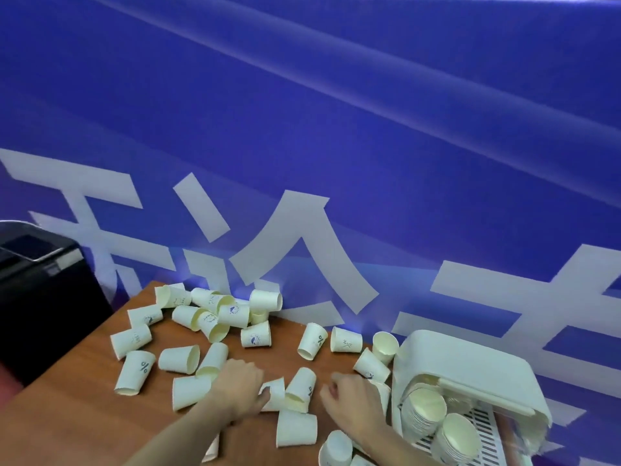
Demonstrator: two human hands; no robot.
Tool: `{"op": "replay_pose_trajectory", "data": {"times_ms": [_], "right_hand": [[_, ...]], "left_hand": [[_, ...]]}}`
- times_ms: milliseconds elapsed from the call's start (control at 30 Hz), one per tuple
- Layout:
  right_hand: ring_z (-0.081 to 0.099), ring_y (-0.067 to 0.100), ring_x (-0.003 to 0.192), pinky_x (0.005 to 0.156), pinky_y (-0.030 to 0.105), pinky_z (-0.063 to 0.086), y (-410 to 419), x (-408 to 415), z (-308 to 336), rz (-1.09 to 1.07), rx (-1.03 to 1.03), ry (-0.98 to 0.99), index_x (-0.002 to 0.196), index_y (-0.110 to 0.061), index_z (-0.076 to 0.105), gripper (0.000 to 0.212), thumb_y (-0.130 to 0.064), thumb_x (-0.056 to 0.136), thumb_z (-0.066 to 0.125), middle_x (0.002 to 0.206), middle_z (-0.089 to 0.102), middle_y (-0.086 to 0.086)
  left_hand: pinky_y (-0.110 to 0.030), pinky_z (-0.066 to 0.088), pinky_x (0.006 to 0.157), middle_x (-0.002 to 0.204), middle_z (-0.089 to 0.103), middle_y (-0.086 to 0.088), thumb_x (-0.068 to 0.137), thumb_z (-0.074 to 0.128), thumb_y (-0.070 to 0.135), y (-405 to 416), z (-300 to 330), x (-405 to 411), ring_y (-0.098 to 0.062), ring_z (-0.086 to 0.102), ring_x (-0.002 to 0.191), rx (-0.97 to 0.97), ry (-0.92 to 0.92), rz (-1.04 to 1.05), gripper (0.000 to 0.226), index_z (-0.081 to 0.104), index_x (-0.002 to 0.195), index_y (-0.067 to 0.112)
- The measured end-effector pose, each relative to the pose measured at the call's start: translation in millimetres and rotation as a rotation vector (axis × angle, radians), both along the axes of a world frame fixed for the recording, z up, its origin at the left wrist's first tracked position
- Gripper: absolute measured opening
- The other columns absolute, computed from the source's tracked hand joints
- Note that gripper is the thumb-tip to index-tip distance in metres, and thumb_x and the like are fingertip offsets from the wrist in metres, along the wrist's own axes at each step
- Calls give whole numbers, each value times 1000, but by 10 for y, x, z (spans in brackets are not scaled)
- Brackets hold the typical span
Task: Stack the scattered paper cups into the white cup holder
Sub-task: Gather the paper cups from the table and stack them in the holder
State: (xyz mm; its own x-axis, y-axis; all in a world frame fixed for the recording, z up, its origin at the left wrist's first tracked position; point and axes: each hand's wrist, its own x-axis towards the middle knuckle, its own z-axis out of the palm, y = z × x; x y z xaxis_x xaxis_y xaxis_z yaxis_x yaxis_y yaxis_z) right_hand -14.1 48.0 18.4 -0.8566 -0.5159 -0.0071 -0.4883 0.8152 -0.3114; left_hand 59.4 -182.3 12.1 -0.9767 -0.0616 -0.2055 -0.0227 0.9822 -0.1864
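Several white paper cups (215, 314) lie scattered on the brown wooden table (77, 418), most on their sides. The white cup holder (470, 368) stands at the table's right end, its front open, with stacks of cups (424, 406) inside on a slotted tray. My left hand (240, 388) reaches to the table's middle and grips a cup lying on its side (275, 391). My right hand (353, 396) hovers just left of the holder with fingers loosely curled; whether it holds anything I cannot tell. A printed cup (300, 388) stands tilted between the two hands.
A blue banner with large white characters (302, 163) hangs right behind the table. A black machine (37, 280) stands off the table's left side. More cups (337, 447) lie at the near edge under my right forearm.
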Motion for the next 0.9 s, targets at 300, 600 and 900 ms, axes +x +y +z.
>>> {"op": "replay_pose_trajectory", "data": {"times_ms": [300,600,900], "right_hand": [[61,17,80,66,30,41,-978,53,-207,46,64,-65,81,-24,55,24,-44,87,42,81,64,-5],[62,17,90,72,30,45,-1447,-5,-558,-10,174,-152,94,-27,58,23,-44,92,43,90,65,-6],[62,16,103,81,30,49,-1593,-214,-914,-176,330,-305,115,-23,53,32,-47,96,44,109,63,-5]], "left_hand": [[-33,38,66,94,64,-1,93,36,49,-1104,-249,318,-22,61,83,28,-36,168,38,62,98,21],[-31,43,71,110,66,0,96,38,52,-1706,-676,374,-20,64,99,13,-108,301,40,63,109,22],[-29,40,63,107,67,5,96,35,58,-2012,-1023,431,-17,65,94,174,-112,546,43,62,106,25]]}}
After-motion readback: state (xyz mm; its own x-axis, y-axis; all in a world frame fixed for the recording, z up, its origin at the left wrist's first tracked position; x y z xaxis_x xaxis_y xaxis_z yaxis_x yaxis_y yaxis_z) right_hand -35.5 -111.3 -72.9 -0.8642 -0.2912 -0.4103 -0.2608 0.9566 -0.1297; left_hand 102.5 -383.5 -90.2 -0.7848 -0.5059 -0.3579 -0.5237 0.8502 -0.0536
